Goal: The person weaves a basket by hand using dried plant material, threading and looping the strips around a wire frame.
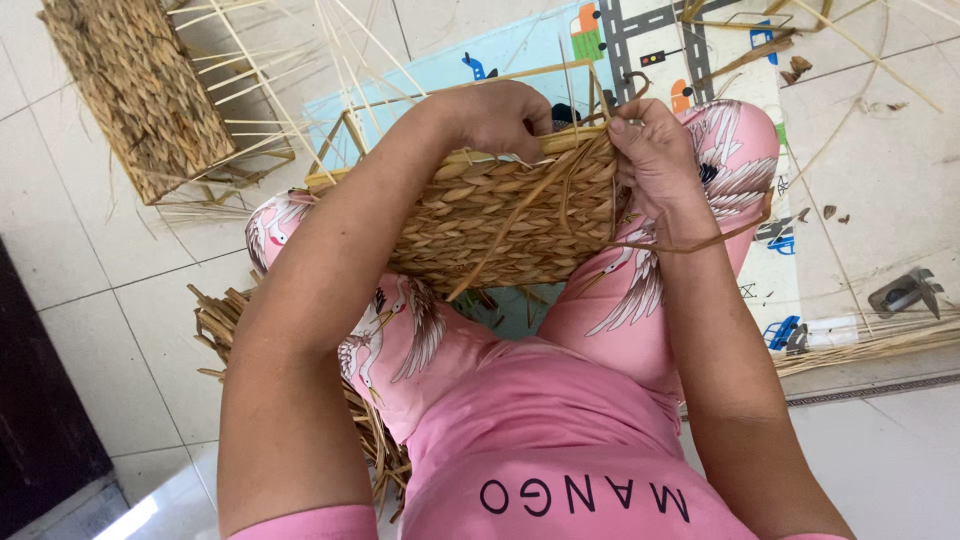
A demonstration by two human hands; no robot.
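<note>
2 hands: left hand (497, 120) & right hand (655, 155) fingers grip woven basket (500, 215) rim, long axis left-right.

Pink short-sleeved top, dark lettering across it, pink trousers — white crane print

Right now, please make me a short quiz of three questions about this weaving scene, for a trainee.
1. True or false: both hands touch the basket on the lap.
2. Where is the finished woven piece? A) upper left, on the floor tiles B) on the play mat C) in the right hand
3. Fill in: the loose bundle of straw lies on the floor beside the person's ____ leg.

Key:
1. True. The left hand grips the top rim and the right hand's fingers pinch strands at the rim.
2. A
3. Left
</note>
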